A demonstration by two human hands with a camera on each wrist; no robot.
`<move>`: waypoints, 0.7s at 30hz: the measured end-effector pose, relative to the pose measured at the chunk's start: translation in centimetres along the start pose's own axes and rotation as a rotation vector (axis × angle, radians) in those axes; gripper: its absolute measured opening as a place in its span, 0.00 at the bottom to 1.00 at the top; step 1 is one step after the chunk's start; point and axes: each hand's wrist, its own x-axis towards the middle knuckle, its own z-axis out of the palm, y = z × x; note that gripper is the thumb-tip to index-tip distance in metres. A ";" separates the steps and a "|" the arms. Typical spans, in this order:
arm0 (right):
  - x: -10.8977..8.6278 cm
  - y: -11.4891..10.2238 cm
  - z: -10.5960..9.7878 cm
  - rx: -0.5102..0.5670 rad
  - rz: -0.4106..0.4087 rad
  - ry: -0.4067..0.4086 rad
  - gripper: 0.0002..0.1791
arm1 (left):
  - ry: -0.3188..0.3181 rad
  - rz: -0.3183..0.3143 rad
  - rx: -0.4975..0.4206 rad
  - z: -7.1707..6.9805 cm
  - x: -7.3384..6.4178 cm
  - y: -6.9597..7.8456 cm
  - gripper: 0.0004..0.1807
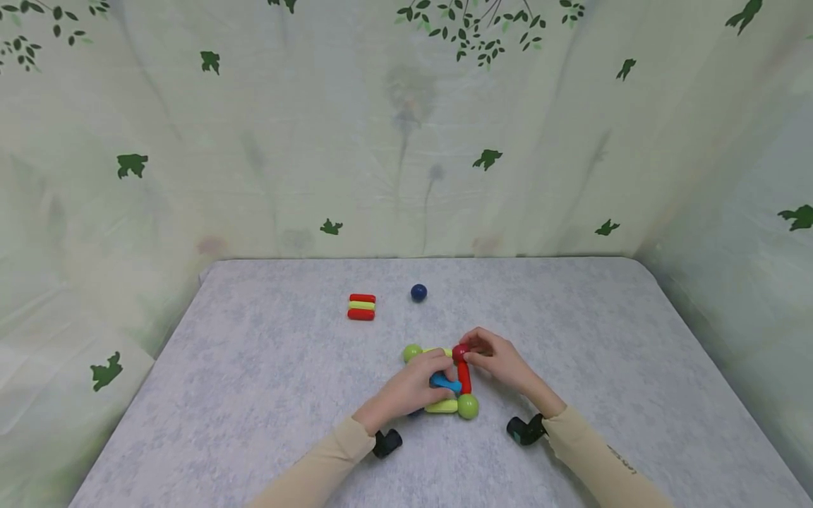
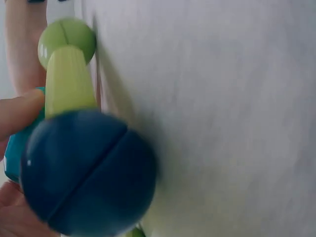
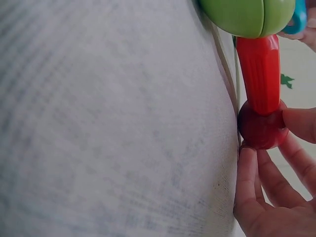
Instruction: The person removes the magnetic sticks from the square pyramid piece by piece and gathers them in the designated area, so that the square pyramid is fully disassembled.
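The right hand [image 1: 502, 363] reaches in from the right with its wrist bent toward the middle, thumb on one side of a red ball [image 1: 461, 352] and fingertips on the other, a narrow pinch. The left hand [image 1: 413, 384] comes over from the left, back upward, with thumb and fingers closed about a blue piece [image 1: 447, 383].

From the right hand's grip, a red rod [image 1: 465, 378] runs toward the person to a green ball [image 1: 468, 406], and a yellow-green rod [image 1: 438, 351] runs leftward to another green ball [image 1: 412, 352], just beyond the left hand. Nearer the person than the left hand's grip, a second yellow-green rod [image 1: 441, 406] joins the nearer green ball to a dark blue ball [image 2: 89, 173], mostly under that hand in the head view. The left hand blocks the left side of this frame, so whether a rod closes it there is hard to tell. The blue piece is within the frame's outline as seen from above.

Beyond both grips, a loose navy ball [image 1: 418, 293] lies on the table [image 1: 267, 367]; to its left are two red sticks [image 1: 361, 315] with a yellow-green stick [image 1: 361, 305] between them. A black wrist camera [image 1: 524, 431] sits on the near side of the right wrist.
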 end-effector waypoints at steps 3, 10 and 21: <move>0.0 0.1 0.0 -0.002 -0.002 0.001 0.10 | 0.031 0.011 -0.056 -0.4 -0.3 -0.1 0.10; 0.0 -0.1 0.0 0.002 0.005 0.003 0.11 | 0.038 -0.004 -0.127 -1.3 -1.3 -0.4 0.09; 0.0 -0.4 0.0 -0.022 0.048 0.012 0.10 | 0.161 -0.028 -0.040 -3.3 -2.7 -1.7 0.11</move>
